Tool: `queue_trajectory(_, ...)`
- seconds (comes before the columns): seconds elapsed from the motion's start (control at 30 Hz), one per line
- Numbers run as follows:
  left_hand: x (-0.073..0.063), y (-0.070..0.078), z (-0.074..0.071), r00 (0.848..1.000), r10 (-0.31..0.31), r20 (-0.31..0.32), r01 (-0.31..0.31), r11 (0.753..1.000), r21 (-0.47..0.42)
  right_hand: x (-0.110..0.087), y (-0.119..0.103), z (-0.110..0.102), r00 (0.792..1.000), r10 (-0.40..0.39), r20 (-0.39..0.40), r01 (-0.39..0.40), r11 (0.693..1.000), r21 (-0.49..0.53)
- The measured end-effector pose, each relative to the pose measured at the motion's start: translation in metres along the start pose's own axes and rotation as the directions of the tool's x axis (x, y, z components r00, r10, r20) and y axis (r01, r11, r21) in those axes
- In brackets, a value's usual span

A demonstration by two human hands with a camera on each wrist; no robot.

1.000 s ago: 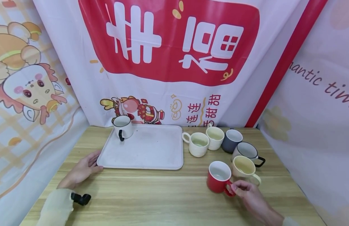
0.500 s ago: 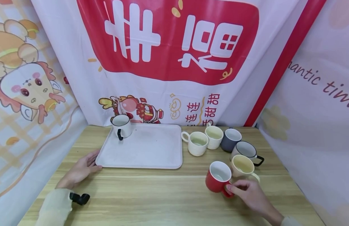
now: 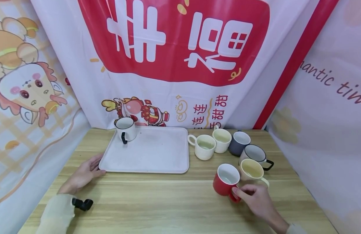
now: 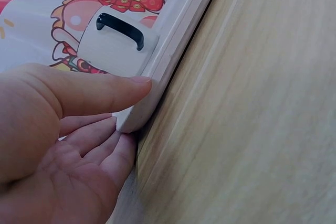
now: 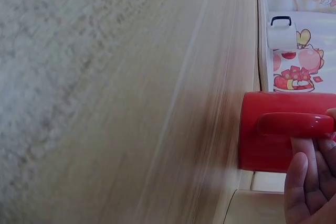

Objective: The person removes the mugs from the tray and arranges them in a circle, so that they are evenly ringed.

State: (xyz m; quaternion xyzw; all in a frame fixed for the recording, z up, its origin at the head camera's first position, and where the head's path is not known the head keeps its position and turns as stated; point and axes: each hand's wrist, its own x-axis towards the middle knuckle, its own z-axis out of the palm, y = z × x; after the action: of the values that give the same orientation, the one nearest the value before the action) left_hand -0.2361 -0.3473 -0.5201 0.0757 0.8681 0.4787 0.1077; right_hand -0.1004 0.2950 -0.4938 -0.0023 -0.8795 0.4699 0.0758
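My right hand (image 3: 256,198) holds a red mug (image 3: 222,185) by its handle, with thumb and fingers at the loop. The mug has a white inside and stands slightly tilted, its base close to the wooden table. In the right wrist view, the red handle (image 5: 294,124) faces the camera and the fingers (image 5: 312,177) reach under it. At the front left corner of a white tray (image 3: 148,152), my left hand (image 3: 82,174) has its thumb (image 4: 110,93) on one side and its fingers on the other. A white mug with a black handle (image 3: 126,130) sits in the tray's back left corner.
Right of the tray stand two cream mugs (image 3: 204,148), a dark grey mug (image 3: 239,144), a white mug with a black rim (image 3: 253,154) and a pale yellow mug (image 3: 252,170). The yellow one is right beside the red mug. A printed cloth (image 3: 174,94) hangs behind the table.
The red mug has tipped slightly, and its handle has swung a little to the left with my right hand. My left hand stays at the tray corner.
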Motion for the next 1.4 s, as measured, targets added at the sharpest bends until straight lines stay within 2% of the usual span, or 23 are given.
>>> queue_trajectory(0.27,-0.001,0.002,0.0,1.0,-0.021,0.002,0.021,1.0,0.004,-0.002,-0.004,0.007,0.998,-0.005,-0.069,0.004,1.0,-0.02)
queue_trajectory(0.57,-0.001,0.002,0.0,1.0,-0.011,0.003,0.011,1.0,0.001,-0.001,-0.006,0.012,0.992,-0.006,-0.126,-0.003,0.998,-0.066)
queue_trajectory(0.93,-0.001,0.004,-0.001,1.0,-0.027,0.006,0.026,0.999,0.018,0.001,-0.007,0.014,0.982,0.03,-0.187,-0.055,0.99,-0.128)
queue_trajectory(1.07,0.0,0.004,-0.001,0.999,-0.037,0.005,0.037,0.999,0.014,0.002,-0.009,0.011,0.988,-0.001,-0.158,-0.024,0.988,-0.156)
queue_trajectory(1.17,0.0,0.003,-0.001,0.999,-0.032,0.007,0.032,0.999,0.006,0.005,-0.016,0.001,0.994,-0.022,-0.103,-0.004,0.969,-0.245)
queue_trajectory(1.3,0.0,0.001,-0.002,1.0,-0.021,0.009,0.021,1.0,0.002,0.009,-0.037,-0.02,0.999,0.017,-0.03,-0.028,0.918,-0.395)
queue_trajectory(1.4,0.001,0.0,-0.002,1.0,-0.018,0.011,0.018,1.0,0.002,0.014,-0.058,-0.032,1.0,0.023,-0.002,-0.022,0.909,-0.417)
